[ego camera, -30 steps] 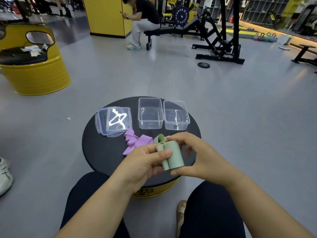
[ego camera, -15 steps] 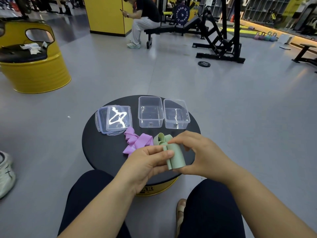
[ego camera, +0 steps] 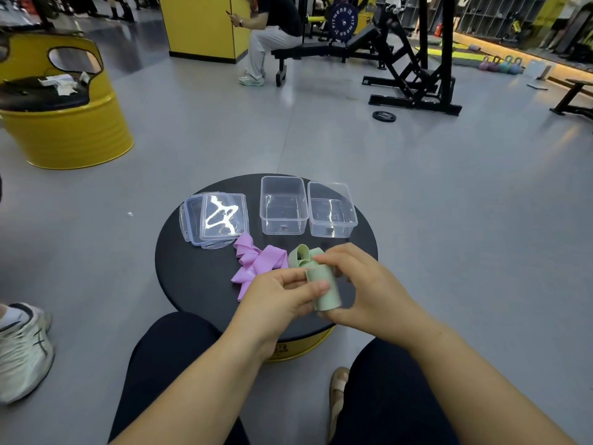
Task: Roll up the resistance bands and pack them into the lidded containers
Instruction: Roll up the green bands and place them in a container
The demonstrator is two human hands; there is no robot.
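A pale green resistance band (ego camera: 324,292) is held between both hands, above the near part of a round black table (ego camera: 179,271). Most of it is wound into a short, thick roll. The roll is gripped from its left side by the left hand (ego camera: 276,300), whose thumb is laid across the front of the roll while the other fingers are curled in behind it. From the right side the roll is clasped by the right hand (ego camera: 369,292): its fingertips are pinched on the far end of the roll, and the near end is propped by the thumb. The unrolled remainder of the band is seen as a few loose loops just beyond the grip; whether they touch the tabletop cannot be told.

Just left of the grip, partly hidden by the left hand, a purple resistance band (ego camera: 261,263) is left in a crumpled heap on the table. Further beyond the grip, two clear plastic containers are set side by side, uncovered: the left container (ego camera: 282,205) and, close against it, the right container (ego camera: 332,210). Beyond the grip and well to its left, two clear lids (ego camera: 221,220) are stacked slightly askew, near the purple band's far end.
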